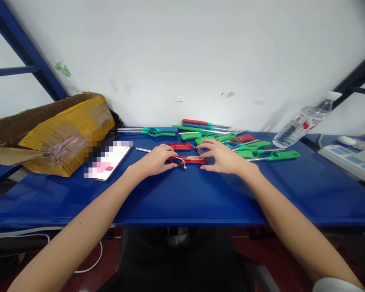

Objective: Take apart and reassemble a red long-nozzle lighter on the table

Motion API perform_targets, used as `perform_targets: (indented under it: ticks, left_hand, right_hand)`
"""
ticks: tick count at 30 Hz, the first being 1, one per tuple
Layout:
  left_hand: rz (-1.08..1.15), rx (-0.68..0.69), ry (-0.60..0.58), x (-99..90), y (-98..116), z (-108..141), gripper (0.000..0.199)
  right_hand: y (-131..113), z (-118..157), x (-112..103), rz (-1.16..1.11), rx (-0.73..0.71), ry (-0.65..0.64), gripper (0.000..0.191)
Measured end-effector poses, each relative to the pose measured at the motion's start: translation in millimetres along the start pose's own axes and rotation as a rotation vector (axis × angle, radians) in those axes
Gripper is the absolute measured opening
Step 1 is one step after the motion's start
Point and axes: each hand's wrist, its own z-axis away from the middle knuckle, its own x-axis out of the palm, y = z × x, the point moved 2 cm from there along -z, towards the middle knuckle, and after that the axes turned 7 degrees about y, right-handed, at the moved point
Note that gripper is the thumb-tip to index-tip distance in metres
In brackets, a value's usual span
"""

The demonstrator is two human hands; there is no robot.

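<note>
An opened red lighter handle half (194,159), with a pale inner part and thin wires in it, lies on the blue table between my hands. My left hand (159,160) is closed on its left end, thumb below and fingers above. At its right end, the thumb and index finger of my right hand (220,158) close around the edge, the other fingers spread above. Just behind lies a second red handle half (182,146), partly hidden by my left fingers. A metal lighter tube (142,150) pokes out behind my left hand.
Several green, blue and red long-necked lighters (251,154) lie behind and right. A water bottle (302,123) leans at the right, beside a white device (353,160). On the left are a phone (117,160) and a taped cardboard box (69,138). A white wall stands behind.
</note>
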Motion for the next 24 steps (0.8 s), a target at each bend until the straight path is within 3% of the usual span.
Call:
perform_targets:
  ticks: [15, 24]
  left_hand:
    - [-0.009, 0.004, 0.001, -0.5, 2.6, 0.5, 0.030]
    - [-0.010, 0.003, -0.016, -1.1, 3.7, -1.2, 0.026]
  right_hand:
    - [5.0, 1.3, 5.3, 0.027, 0.076, 0.004, 0.030]
    - [7.9, 0.4, 7.3, 0.040, 0.037, -0.011, 0.023]
